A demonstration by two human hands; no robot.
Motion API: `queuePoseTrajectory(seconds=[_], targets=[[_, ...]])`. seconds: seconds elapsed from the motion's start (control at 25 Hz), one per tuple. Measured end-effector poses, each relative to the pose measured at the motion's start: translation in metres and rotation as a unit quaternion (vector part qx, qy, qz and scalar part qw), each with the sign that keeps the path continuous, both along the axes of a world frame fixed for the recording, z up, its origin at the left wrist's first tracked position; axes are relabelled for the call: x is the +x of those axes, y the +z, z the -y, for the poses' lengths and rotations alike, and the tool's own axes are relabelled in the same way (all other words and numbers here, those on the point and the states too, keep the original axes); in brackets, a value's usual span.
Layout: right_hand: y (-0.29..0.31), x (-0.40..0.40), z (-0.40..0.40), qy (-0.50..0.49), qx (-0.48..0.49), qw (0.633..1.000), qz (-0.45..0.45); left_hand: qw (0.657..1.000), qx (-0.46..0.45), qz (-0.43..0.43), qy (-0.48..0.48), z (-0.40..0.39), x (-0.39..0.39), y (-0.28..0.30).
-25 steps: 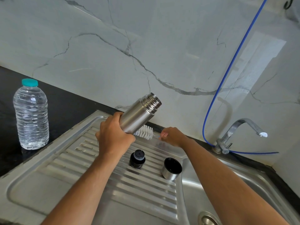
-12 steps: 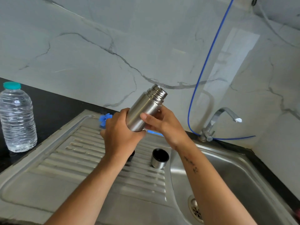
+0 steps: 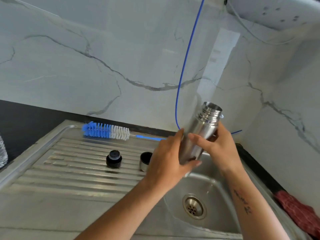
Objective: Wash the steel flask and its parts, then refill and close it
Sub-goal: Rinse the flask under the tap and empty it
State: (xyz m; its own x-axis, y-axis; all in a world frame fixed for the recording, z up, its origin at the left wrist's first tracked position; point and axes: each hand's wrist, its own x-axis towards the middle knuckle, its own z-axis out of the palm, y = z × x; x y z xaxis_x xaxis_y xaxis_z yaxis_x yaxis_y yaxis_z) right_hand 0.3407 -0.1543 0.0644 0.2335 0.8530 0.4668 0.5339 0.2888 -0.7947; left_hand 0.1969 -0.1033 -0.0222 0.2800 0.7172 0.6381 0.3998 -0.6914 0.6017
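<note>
Water bottle [image 3: 2, 151]: clear plastic, far left edge on the black counter, mostly cut off.
Bottle brush [image 3: 105, 130]: blue and white bristles, lying along the far rim of the drainboard [image 3: 69, 170].
Stopper [image 3: 113, 158]: black, upright on the drainboard ribs.
Cup lid [image 3: 145, 161]: steel, open side up, right of the stopper, partly behind the left hand.
Left hand [image 3: 166, 163]: fingers wrapped round the flask's lower body.
Steel flask [image 3: 200, 134]: uncapped, mouth tilted up and right, held above the sink basin [image 3: 207, 187].
Right hand [image 3: 214, 146]: fingers curled round the flask's middle.
Red cloth [image 3: 299, 212]: near right counter edge.
</note>
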Motion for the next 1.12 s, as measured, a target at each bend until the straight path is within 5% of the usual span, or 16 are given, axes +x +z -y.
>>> queuePoseTrajectory(seconds=[0.16, 0.32, 0.88, 1.12], targets=[[-0.052, 0.046, -0.010, -0.100, -0.068, 0.982, 0.144, 0.971, -0.029, -0.229, -0.067, -0.010, 0.000, -0.047], [-0.109, 0.065, -0.035, -0.107, -0.177, 0.916, 0.344, 0.921, -0.102, -0.329, -0.180, -0.016, -0.006, -0.071], [-0.177, 0.097, -0.060, -0.136, -0.160, 0.813, 0.543, 0.893, -0.123, -0.363, -0.236, -0.024, -0.010, -0.076], [-0.177, 0.096, -0.062, -0.162, -0.134, 0.802, 0.559, 0.890, -0.121, -0.368, -0.241, -0.021, -0.011, -0.074]])
